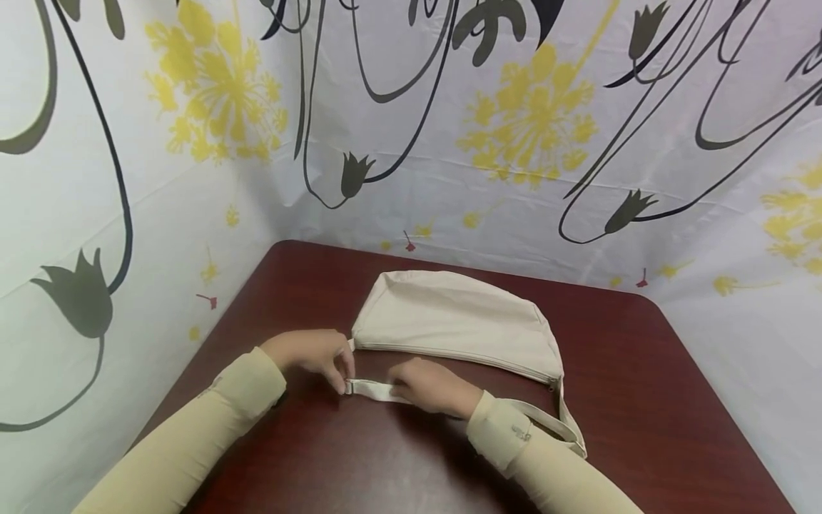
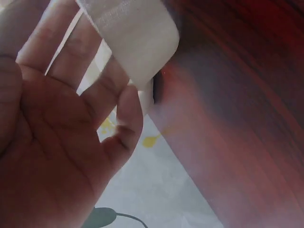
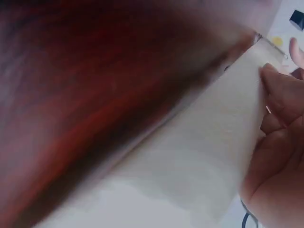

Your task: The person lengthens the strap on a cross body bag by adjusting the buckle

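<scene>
A cream fabric shoulder bag (image 1: 449, 314) lies flat, its zipper edge facing the near side. Its strap (image 1: 375, 390) runs in front of the bag and loops back to the right end. My left hand (image 1: 315, 351) pinches the strap's left part at a small slider buckle (image 1: 349, 387). A short way to the right, my right hand (image 1: 437, 387) grips the strap between thumb and fingers. Close up in the left wrist view, a strap fold (image 2: 137, 38) covers some fingertips. The right wrist view has the strap (image 3: 190, 147) stretching past the fingers, slightly blurred.
Everything rests on a dark red-brown table (image 1: 308, 285) with rounded far corners. A white curtain (image 1: 411, 128) with yellow and grey flowers surrounds its back and sides. A zipper pull (image 1: 552, 386) sits at the bag's right end.
</scene>
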### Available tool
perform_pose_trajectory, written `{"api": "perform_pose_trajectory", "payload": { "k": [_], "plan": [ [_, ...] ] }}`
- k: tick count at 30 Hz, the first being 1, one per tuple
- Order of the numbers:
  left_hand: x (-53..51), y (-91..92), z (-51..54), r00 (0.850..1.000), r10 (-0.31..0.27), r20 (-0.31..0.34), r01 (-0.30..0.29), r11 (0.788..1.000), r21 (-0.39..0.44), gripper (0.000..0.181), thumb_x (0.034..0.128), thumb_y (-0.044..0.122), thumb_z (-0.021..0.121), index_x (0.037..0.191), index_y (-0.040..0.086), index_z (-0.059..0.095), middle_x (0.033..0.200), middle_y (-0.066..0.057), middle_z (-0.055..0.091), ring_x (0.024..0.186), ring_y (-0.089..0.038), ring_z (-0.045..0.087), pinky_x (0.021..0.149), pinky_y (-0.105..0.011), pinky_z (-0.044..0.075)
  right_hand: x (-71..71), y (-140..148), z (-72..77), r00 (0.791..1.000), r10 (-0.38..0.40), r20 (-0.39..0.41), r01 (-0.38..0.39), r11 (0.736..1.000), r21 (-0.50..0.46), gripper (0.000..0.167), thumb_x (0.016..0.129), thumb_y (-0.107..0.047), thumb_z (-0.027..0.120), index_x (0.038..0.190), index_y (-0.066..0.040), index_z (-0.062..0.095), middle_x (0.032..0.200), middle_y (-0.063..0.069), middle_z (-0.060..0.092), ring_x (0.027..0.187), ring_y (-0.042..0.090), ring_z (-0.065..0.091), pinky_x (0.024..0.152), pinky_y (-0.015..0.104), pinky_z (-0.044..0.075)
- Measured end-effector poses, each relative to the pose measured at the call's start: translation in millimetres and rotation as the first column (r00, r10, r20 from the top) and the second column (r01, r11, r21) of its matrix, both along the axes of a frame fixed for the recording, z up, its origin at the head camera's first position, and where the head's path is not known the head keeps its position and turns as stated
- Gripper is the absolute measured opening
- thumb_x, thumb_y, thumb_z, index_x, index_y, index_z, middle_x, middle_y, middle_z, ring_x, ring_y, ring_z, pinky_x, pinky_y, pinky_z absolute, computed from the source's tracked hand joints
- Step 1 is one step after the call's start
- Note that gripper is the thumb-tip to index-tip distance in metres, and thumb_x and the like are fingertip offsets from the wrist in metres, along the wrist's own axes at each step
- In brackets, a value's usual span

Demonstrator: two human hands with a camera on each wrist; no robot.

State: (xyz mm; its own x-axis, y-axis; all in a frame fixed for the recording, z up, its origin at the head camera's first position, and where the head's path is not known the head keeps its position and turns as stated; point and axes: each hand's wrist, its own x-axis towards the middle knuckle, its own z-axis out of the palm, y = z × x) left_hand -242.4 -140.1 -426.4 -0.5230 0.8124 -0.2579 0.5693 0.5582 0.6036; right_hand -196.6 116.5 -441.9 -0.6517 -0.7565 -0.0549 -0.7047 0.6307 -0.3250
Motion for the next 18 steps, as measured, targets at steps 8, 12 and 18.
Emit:
{"api": "perform_pose_trajectory", "payload": {
  "k": [8, 12, 18],
  "plan": [
    [-2.5, -2.5, 2.7, 0.997, -0.029, -0.077, 0.031, 0.999, 0.035, 0.007, 0.0936, 0.015, 0.072, 0.09, 0.013, 0.077, 0.078, 0.014, 0.066, 0.072, 0.001, 0.053, 0.072, -0.022, 0.049, -6.4, 24, 4.2, 0.986, -0.041, 0.162, 0.057, 0.994, -0.095, 0.006, 0.102, -0.018, 0.062, 0.1, -0.017, 0.067, 0.085, -0.011, 0.064, 0.072, 0.002, 0.059, 0.077, 0.028, 0.05],
    [-4.0, -4.3, 1.0, 0.999, -0.03, -0.018, 0.031, 0.996, 0.079, 0.01, 0.0975, 0.013, 0.067, 0.091, 0.012, 0.075, 0.077, 0.013, 0.069, 0.071, 0.001, 0.06, 0.074, -0.023, 0.05, -10.8, 45, 7.7, 0.958, -0.051, 0.282, 0.093, 0.986, -0.136, 0.011, 0.104, -0.019, 0.059, 0.109, -0.013, 0.067, 0.09, -0.007, 0.066, 0.068, 0.004, 0.061, 0.082, 0.031, 0.051],
    [-7.5, -10.6, -3.6, 0.997, -0.016, 0.081, 0.002, 0.986, 0.164, 0.013, 0.1023, 0.015, 0.06, 0.097, 0.012, 0.072, 0.076, 0.008, 0.072, 0.075, -0.006, 0.07, 0.083, -0.027, 0.052, -15.1, 84, 8.9, 0.952, -0.006, 0.305, 0.061, 0.983, -0.171, 0.015, 0.102, -0.018, 0.061, 0.108, -0.007, 0.069, 0.098, -0.004, 0.066, 0.087, 0.005, 0.058, 0.086, 0.033, 0.05]
  ]
}}
